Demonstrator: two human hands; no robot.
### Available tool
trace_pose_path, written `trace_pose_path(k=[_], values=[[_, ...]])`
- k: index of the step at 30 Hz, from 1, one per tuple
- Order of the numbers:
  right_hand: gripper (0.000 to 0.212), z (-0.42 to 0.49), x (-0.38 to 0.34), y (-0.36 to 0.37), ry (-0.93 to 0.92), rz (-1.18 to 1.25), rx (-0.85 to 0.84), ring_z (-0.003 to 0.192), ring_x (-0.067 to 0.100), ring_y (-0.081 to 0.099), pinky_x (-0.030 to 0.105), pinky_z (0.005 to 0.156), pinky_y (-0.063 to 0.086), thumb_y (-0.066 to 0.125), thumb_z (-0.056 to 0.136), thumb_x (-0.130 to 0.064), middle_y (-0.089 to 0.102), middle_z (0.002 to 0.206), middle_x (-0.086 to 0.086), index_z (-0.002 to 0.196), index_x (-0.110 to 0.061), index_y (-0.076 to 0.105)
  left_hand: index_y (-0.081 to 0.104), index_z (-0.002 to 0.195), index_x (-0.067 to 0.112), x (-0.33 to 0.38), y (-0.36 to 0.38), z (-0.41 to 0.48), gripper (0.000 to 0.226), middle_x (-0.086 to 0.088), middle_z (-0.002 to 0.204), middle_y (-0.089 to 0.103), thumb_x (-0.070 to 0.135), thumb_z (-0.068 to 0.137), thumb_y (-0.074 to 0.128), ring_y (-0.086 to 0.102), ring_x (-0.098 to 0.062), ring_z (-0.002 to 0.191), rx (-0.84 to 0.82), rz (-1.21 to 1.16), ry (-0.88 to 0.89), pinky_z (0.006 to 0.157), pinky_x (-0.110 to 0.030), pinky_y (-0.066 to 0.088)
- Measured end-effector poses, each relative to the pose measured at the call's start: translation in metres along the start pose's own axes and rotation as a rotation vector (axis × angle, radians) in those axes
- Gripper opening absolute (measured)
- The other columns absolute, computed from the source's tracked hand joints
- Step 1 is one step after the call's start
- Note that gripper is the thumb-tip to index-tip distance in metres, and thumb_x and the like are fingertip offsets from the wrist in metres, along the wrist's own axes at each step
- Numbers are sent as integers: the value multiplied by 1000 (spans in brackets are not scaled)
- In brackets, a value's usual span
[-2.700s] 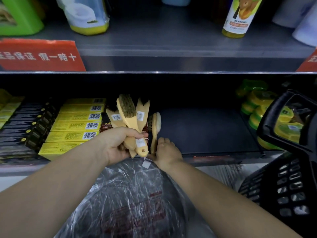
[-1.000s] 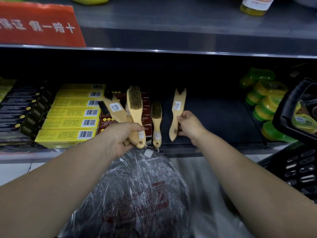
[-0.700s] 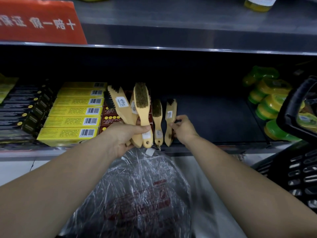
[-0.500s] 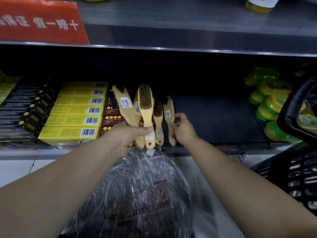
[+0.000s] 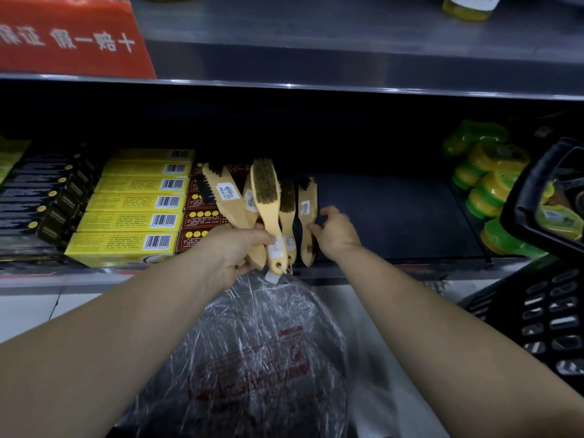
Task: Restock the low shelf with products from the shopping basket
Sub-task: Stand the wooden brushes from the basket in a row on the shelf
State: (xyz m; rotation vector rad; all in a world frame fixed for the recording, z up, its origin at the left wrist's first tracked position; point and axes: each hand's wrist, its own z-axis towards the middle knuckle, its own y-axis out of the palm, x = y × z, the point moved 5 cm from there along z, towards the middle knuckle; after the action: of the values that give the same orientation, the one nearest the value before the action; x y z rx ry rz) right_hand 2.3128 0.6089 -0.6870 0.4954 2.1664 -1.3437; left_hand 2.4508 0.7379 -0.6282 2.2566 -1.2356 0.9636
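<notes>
My left hand (image 5: 234, 248) is shut on a bundle of wooden-handled brushes (image 5: 265, 191), held fanned out just in front of the low shelf (image 5: 395, 216). My right hand (image 5: 335, 232) grips a single wooden brush (image 5: 308, 216) that lies on its edge on the shelf. This brush sits right beside another brush (image 5: 287, 213) lying on the shelf. The black shopping basket (image 5: 553, 311) stands at the right, its handle raised.
Yellow boxes (image 5: 136, 203) and dark red boxes (image 5: 202, 216) fill the shelf left of the brushes. Green-and-yellow tins (image 5: 486, 184) are stacked on the right. A crinkled plastic bag (image 5: 252, 358) lies below my arms. The upper shelf edge (image 5: 347, 86) overhangs.
My right hand took one brush from the bundle, carried it right, then set it on the shelf against the brush placed earlier. The left hand kept its bundle nearly still.
</notes>
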Motion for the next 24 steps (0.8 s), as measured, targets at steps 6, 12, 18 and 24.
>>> trace_pose_path(k=[6,12,18,24], values=[[21,-30,-50,-14,-250,377,-176,86,9,57,26,76,43,51,93,-40,63,93,-4,88,-25,64,58,86,19,3,3,0,25,4,81,64,-2,78,69,59,-11,75,-7,-1,39,58,-26,43],[11,-35,-54,-14,-95,782,-407,81,20,67,32,75,56,48,96,-10,68,91,13,103,-7,56,57,85,18,8,13,-2,19,-2,82,64,5,81,69,59,-15,75,-61,11,83,65,-27,46],[14,-18,10,-34,163,848,-183,71,16,60,29,63,52,48,97,-12,61,79,6,83,-11,52,50,85,22,10,11,-8,13,-2,81,57,24,89,62,51,-14,70,-40,47,103,58,-25,44],[12,-16,39,-31,263,708,-130,68,14,59,26,58,51,56,93,-16,60,79,2,103,-10,54,52,84,21,11,15,-13,13,-2,76,57,26,89,61,51,-14,65,-28,54,112,56,-24,44]])
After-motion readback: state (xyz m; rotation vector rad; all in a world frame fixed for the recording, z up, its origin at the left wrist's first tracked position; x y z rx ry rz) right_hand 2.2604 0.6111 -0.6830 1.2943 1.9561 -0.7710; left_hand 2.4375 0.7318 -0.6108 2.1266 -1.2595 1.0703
